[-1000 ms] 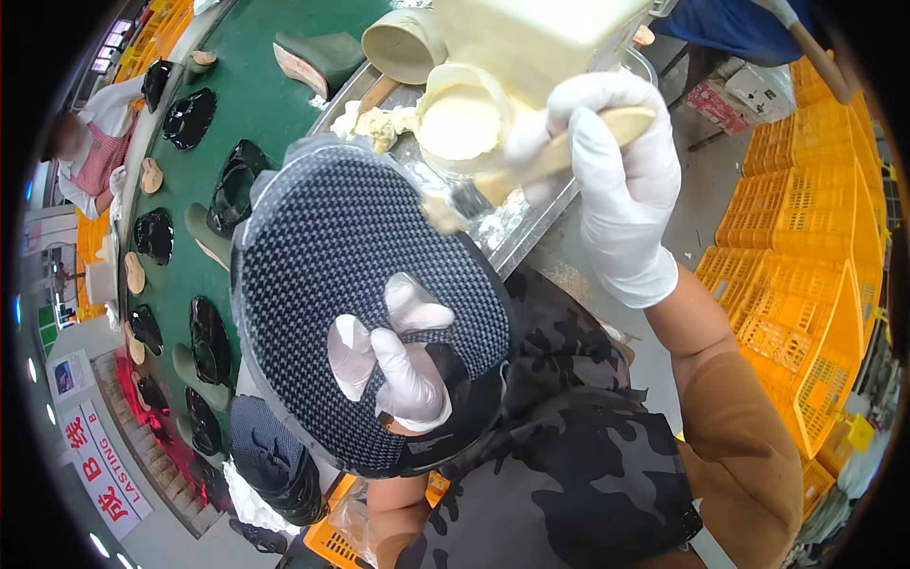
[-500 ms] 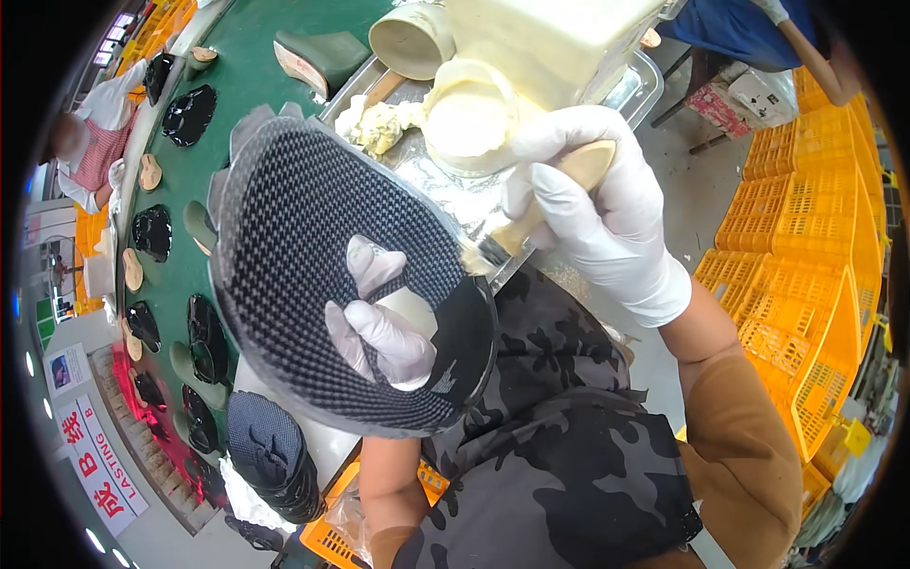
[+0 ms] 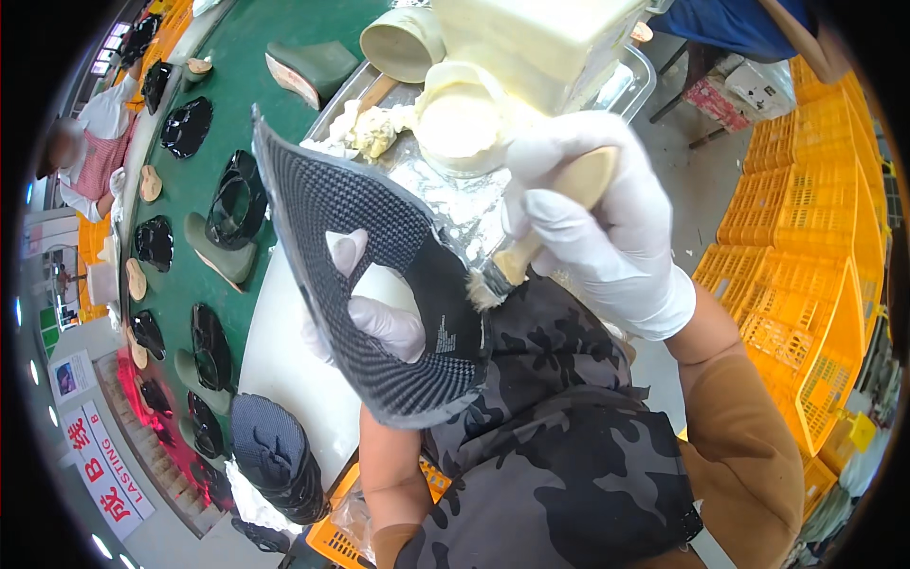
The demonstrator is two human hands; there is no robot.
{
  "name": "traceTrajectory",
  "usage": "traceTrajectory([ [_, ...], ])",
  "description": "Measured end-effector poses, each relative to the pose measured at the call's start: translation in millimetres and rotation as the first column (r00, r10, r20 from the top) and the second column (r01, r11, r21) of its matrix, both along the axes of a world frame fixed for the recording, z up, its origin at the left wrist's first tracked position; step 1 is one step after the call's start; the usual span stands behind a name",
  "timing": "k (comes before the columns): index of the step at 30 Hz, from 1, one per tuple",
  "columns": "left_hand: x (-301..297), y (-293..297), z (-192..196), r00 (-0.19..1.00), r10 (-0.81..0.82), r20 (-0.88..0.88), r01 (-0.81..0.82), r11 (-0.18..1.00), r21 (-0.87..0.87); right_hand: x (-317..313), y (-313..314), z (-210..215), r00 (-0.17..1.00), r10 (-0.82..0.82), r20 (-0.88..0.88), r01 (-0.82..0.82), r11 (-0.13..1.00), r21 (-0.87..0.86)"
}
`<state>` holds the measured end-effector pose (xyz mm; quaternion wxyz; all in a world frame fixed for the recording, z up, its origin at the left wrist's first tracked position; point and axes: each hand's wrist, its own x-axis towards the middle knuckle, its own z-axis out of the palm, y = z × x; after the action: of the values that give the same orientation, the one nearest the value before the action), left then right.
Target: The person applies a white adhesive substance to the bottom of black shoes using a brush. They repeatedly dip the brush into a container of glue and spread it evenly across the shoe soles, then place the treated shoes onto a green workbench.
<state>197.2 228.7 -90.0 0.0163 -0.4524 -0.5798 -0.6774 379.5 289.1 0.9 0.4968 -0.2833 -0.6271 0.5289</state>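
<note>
My left hand (image 3: pixel 387 327), in a thin white glove, grips a dark shoe upper (image 3: pixel 398 223) with a woven mesh lining, held opened out in front of me. Its fingers show at the upper's opening; part of the hand is hidden behind the material. A wooden-handled brush (image 3: pixel 515 263) is pinched in my gloved right hand (image 3: pixel 611 223). The pale, whitish bristles point down beside the upper's right edge, and I cannot tell whether they touch it. Beyond the hands, a tub of creamy white paste (image 3: pixel 462 119) stands on a metal tray (image 3: pixel 441 199).
An empty-looking cup (image 3: pixel 403 47) lies by a big cream container (image 3: pixel 531 47). The green conveyor (image 3: pixel 284 104) at left carries black uppers, soles and green shoe lasts (image 3: pixel 318 71). Stacked dark uppers (image 3: pixel 270 441) sit nearby. Yellow crates (image 3: pixel 796 284) line the right. Other people work at far left and upper right.
The upper has tilted and folded narrower in my left hand. My right hand and the brush have dropped slightly, away from the lining. Pieces on the conveyor have shifted.
</note>
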Motion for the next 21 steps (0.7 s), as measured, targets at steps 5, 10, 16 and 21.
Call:
traceTrajectory([
  [5,-0.2,1.2,9.9,0.999,-0.052,-0.009,0.053,0.997,0.053,-5.4,10.3,-10.3,1.0,0.006,0.005,-0.007,0.946,0.323],
  [10,-10.3,0.2,7.8,0.999,-0.004,-0.048,0.008,0.995,0.097,3.5,-4.3,-0.1,0.977,0.204,0.067,-0.208,0.976,0.058],
  [16,-22.2,-31.7,29.8,0.979,-0.097,-0.176,0.065,0.981,-0.18,8.4,-17.8,12.5,0.892,0.12,-0.436,-0.241,0.942,-0.234],
  [21,-28.7,-29.4,19.5,0.982,-0.088,-0.164,0.109,0.986,0.126,10.8,-27.5,5.0,0.904,0.231,-0.359,-0.34,0.899,-0.277],
])
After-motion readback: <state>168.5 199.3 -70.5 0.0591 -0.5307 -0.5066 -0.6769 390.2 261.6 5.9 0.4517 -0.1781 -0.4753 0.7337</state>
